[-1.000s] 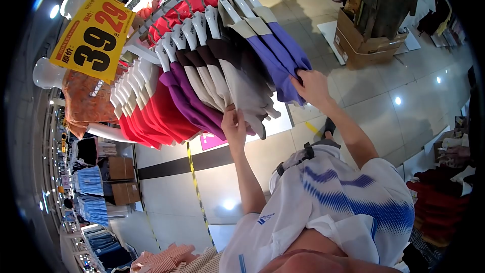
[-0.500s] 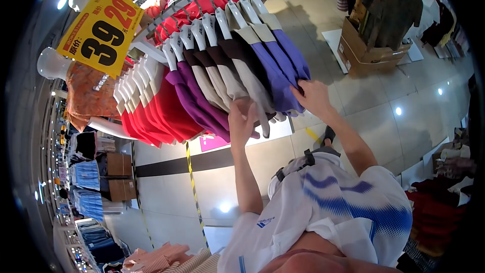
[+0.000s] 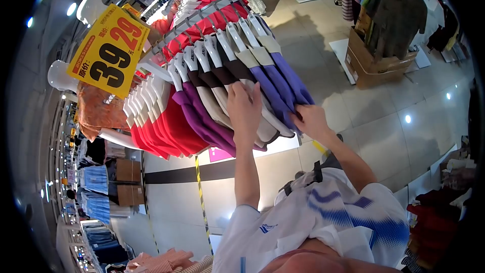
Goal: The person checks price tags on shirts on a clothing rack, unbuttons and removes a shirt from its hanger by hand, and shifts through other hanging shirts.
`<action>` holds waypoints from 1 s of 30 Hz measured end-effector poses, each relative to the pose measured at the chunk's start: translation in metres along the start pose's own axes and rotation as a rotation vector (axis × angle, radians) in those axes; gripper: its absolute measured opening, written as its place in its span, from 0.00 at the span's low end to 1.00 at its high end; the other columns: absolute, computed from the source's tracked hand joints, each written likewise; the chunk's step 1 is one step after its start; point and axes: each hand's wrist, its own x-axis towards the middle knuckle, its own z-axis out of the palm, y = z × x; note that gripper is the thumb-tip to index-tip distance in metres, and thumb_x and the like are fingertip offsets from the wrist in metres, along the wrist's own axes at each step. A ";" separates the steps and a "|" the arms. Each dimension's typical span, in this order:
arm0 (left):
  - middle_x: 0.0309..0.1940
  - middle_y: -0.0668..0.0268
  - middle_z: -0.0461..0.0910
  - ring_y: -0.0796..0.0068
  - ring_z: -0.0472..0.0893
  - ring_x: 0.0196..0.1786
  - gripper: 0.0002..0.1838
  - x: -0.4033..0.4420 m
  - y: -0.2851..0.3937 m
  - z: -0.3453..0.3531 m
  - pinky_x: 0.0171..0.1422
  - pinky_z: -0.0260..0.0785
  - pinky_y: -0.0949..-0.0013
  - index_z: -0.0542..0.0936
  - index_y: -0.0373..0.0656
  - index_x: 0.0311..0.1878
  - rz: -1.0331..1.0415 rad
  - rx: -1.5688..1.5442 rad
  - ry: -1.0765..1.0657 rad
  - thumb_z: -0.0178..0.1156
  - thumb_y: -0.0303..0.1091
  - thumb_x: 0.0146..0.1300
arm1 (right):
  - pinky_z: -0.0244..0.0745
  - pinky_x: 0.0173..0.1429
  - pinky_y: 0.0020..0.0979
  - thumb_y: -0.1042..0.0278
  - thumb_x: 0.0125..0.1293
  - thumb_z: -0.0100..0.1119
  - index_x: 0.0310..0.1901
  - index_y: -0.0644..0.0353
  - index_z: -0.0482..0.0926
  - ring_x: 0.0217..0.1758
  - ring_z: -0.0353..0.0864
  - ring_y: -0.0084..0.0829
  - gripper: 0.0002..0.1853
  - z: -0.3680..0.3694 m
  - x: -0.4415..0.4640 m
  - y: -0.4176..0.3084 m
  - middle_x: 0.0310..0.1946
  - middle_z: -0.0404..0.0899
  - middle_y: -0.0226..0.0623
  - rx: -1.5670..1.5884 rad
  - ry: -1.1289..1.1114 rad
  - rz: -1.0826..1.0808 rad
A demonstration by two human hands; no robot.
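Note:
My left hand (image 3: 245,108) lies against a cream and dark brown top (image 3: 220,96) on the rack, thumb and fingers apart; its fingertips partly hide the fabric. My right hand (image 3: 310,121) is closed on the lower part of a blue-violet sleeve (image 3: 288,83), with the fingers bent around the cloth. The blue-violet tops have cream shoulders and hang at the near right end on white hangers (image 3: 241,35). Purple tops (image 3: 199,108) hang left of the cream and brown ones, and red tops (image 3: 169,116) are farther left.
A metal rack bar (image 3: 202,20) carries the hangers. A yellow price sign (image 3: 108,50) stands at its left. Cardboard boxes (image 3: 376,65) and another clothes rack are at the upper right. Yellow-black tape (image 3: 200,192) runs along the floor. Pink striped clothing (image 3: 164,262) lies at the bottom.
My left hand has moved up along the cream and brown tops. My right hand is lower on the blue-violet sleeve. The view has shifted, so the rack appears slightly lower and farther right.

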 end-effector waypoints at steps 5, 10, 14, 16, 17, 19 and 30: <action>0.44 0.42 0.74 0.37 0.79 0.45 0.19 0.024 0.010 0.017 0.44 0.74 0.48 0.65 0.29 0.48 -0.093 0.247 -0.077 0.58 0.36 0.70 | 0.76 0.33 0.46 0.57 0.63 0.62 0.27 0.59 0.79 0.27 0.81 0.49 0.14 -0.007 0.003 0.006 0.23 0.80 0.44 0.106 -0.093 -0.084; 0.49 0.33 0.74 0.33 0.79 0.46 0.19 0.032 -0.004 0.041 0.47 0.73 0.46 0.63 0.24 0.54 -0.220 0.190 -0.022 0.55 0.28 0.68 | 0.74 0.32 0.46 0.56 0.64 0.61 0.26 0.60 0.78 0.27 0.81 0.49 0.15 -0.006 0.017 0.025 0.22 0.80 0.44 0.208 -0.187 -0.233; 0.50 0.34 0.74 0.34 0.79 0.46 0.24 0.038 -0.019 0.052 0.48 0.73 0.45 0.61 0.22 0.60 -0.323 0.310 -0.036 0.54 0.25 0.64 | 0.74 0.32 0.45 0.55 0.64 0.61 0.26 0.59 0.78 0.26 0.81 0.47 0.16 -0.011 0.027 0.034 0.21 0.79 0.44 0.278 -0.305 -0.320; 0.49 0.38 0.76 0.36 0.80 0.46 0.22 0.045 -0.019 0.053 0.47 0.74 0.45 0.63 0.24 0.58 -0.335 0.477 0.004 0.53 0.27 0.65 | 0.74 0.32 0.45 0.55 0.65 0.60 0.27 0.58 0.78 0.25 0.81 0.46 0.15 -0.016 0.033 0.039 0.20 0.79 0.43 0.364 -0.400 -0.368; 0.46 0.40 0.77 0.38 0.80 0.44 0.18 0.049 -0.021 0.054 0.45 0.74 0.45 0.66 0.28 0.55 -0.298 0.525 0.071 0.53 0.30 0.67 | 0.74 0.33 0.44 0.56 0.65 0.60 0.28 0.57 0.79 0.26 0.81 0.45 0.14 -0.020 0.036 0.043 0.21 0.80 0.42 0.381 -0.456 -0.398; 0.44 0.41 0.78 0.39 0.80 0.44 0.17 0.063 -0.019 0.039 0.45 0.73 0.45 0.68 0.30 0.52 -0.296 0.552 0.041 0.54 0.31 0.67 | 0.74 0.33 0.43 0.57 0.65 0.60 0.29 0.57 0.79 0.27 0.82 0.45 0.13 -0.025 0.039 0.046 0.22 0.81 0.42 0.425 -0.456 -0.447; 0.30 0.44 0.80 0.40 0.79 0.37 0.12 0.056 0.016 0.003 0.40 0.68 0.47 0.68 0.33 0.39 -0.281 0.560 -0.217 0.58 0.32 0.65 | 0.74 0.33 0.45 0.59 0.65 0.59 0.31 0.57 0.80 0.29 0.82 0.46 0.11 -0.054 0.057 0.074 0.25 0.82 0.40 0.598 -0.680 -0.622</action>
